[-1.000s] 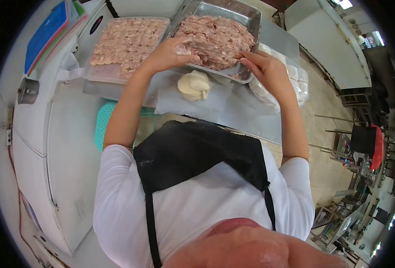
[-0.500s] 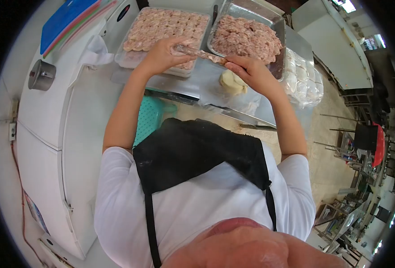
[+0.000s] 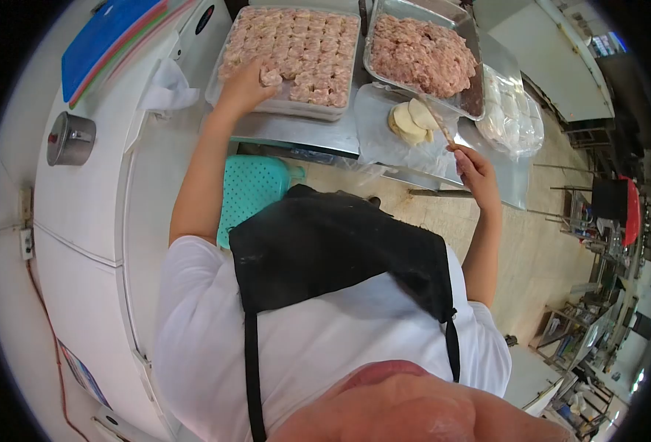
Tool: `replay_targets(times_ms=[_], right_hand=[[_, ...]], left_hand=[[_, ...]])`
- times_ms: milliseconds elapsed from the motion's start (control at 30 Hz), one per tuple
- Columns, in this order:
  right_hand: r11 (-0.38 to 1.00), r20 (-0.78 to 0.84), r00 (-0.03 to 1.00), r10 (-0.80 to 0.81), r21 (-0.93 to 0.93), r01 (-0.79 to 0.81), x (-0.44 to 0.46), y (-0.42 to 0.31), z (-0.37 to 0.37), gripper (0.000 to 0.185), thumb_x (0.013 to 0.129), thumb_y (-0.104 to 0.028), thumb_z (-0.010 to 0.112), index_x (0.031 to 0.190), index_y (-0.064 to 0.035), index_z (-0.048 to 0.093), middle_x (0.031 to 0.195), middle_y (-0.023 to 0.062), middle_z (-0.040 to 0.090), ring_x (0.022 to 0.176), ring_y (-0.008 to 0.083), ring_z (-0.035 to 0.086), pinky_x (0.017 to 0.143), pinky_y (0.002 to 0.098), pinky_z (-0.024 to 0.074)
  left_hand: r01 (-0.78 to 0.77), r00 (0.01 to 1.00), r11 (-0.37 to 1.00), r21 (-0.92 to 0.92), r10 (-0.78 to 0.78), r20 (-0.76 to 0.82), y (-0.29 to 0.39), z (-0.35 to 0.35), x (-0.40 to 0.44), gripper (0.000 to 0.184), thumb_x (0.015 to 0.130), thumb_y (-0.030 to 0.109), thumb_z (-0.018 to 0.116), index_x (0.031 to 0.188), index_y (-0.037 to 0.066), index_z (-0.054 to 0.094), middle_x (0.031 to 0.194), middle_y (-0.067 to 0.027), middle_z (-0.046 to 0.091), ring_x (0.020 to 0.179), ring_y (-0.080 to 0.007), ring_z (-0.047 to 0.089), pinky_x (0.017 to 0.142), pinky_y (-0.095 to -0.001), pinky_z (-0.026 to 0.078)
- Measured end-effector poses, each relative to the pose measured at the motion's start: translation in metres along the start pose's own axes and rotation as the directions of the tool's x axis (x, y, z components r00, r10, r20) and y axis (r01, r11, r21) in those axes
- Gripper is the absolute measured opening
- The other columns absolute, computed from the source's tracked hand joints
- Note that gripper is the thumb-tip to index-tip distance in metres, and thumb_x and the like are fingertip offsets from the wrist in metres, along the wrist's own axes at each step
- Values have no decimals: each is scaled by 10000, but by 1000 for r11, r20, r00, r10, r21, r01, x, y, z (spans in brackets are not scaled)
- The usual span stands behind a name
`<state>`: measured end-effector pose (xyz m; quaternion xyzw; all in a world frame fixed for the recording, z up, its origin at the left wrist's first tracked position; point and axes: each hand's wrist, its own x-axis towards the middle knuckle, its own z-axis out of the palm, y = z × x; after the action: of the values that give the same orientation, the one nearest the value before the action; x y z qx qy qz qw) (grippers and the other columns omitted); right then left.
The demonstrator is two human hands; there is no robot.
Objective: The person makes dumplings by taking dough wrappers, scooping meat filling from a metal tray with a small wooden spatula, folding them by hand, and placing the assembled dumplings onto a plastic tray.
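Observation:
My left hand (image 3: 246,90) pinches a small meat dumpling (image 3: 270,76) at the near-left part of a clear plastic tray (image 3: 318,113). Rows of similar open-topped dumplings (image 3: 288,37) fill most of that tray, with a gap beside my fingers. In my right hand (image 3: 477,177) is a thin flat spatula (image 3: 437,118), gripped by its handle end and pointing up toward the meat. Beyond its tip, a metal pan (image 3: 473,110) holds a mound of ground meat (image 3: 421,55). Round pale wrappers (image 3: 411,124) lie stacked on a plastic sheet between the two containers and me.
A plastic bag of white packets (image 3: 513,121) lies right of the pan. Under the metal table (image 3: 340,136) is a turquoise perforated stool (image 3: 255,191). On the white appliance at left stand a metal pot (image 3: 72,138), a white cloth (image 3: 169,87) and coloured boards (image 3: 108,44).
My hands have moved apart. The left went down to the dumpling tray with the dumpling; the right drew back to the right with the spatula, uncovering the wrappers.

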<state>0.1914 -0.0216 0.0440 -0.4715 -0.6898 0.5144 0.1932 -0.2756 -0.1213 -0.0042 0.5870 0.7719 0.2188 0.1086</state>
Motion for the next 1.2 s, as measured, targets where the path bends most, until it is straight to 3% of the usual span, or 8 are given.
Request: replay_targets(times_ms=[367, 467, 567, 667, 967, 1067, 1167, 1200], right_hand=[[999, -63, 997, -33, -4, 33, -17, 9, -15, 295, 966, -241, 549, 1137, -20, 643, 645, -77, 426, 522, 14, 348, 457, 188, 267], [999, -63, 998, 24, -26, -25, -11, -1, -12, 280, 963, -238, 555, 1130, -35, 651, 649, -78, 428, 523, 15, 344, 462, 187, 267], [999, 2, 999, -39, -32, 39, -3, -6, -3, 264, 960, -232, 561, 1123, -47, 658, 654, -80, 430, 523, 12, 338, 464, 182, 261], [999, 43, 999, -29, -17, 29, -2, -20, 10, 254, 960, -224, 563, 1119, -51, 660, 654, -83, 428, 524, 8, 331, 464, 179, 253], [999, 86, 996, 30, -22, -28, 4, -27, 32, 255, 937, -221, 596, 1111, -55, 679, 675, -61, 475, 558, 21, 383, 482, 189, 298], [999, 64, 998, 17, -30, -16, 4, -30, 35, 254, 937, -220, 596, 1112, -57, 679, 672, -61, 475, 555, 22, 380, 480, 190, 293], [1000, 47, 999, 16, -22, -15, 3, -28, 33, 265, 960, -234, 562, 1131, -58, 661, 658, -83, 445, 537, 3, 347, 468, 176, 260], [1000, 44, 999, 12, -20, -11, 2, -27, 32, 264, 961, -234, 561, 1131, -58, 662, 659, -83, 445, 537, 3, 349, 469, 175, 260]], left_hand=[[-63, 994, 998, -22, 61, -93, 11, 55, 30, 809, 769, 129, 666, 1458, 79, 245, 1096, -279, 605, 1016, -413, 590, 857, -458, 474], [-95, 995, 977, -191, 87, -48, -8, 55, 33, 768, 773, 89, 640, 1449, 65, 277, 1116, -278, 598, 1036, -409, 581, 867, -451, 470], [40, 999, 996, -84, -39, 15, -8, 39, 21, 720, 783, 72, 587, 1449, 116, 317, 1328, -258, 480, 1186, -397, 503, 1000, -406, 410], [35, 995, 991, -131, -48, -92, 5, 23, 5, 681, 780, 23, 550, 1428, 111, 360, 1159, -259, 590, 1073, -394, 567, 916, -431, 448], [-252, 967, 968, 13, 253, -39, 5, 41, -5, 571, 801, 5, 444, 1366, 85, 445, 1139, -236, 599, 1058, -393, 561, 914, -447, 442], [-273, 931, 948, -166, 217, -292, -11, 42, 1, 570, 811, 21, 426, 1377, 89, 423, 1158, -231, 595, 1060, -395, 559, 909, -449, 443], [41, 946, 983, -178, -95, -309, -15, 20, -3, 617, 811, 39, 432, 1420, 116, 368, 1176, -234, 588, 1063, -387, 564, 908, -440, 445], [41, 972, 976, -212, -88, -216, -16, 21, -3, 635, 807, 44, 439, 1431, 120, 349, 1190, -242, 579, 1075, -389, 560, 915, -438, 443]])
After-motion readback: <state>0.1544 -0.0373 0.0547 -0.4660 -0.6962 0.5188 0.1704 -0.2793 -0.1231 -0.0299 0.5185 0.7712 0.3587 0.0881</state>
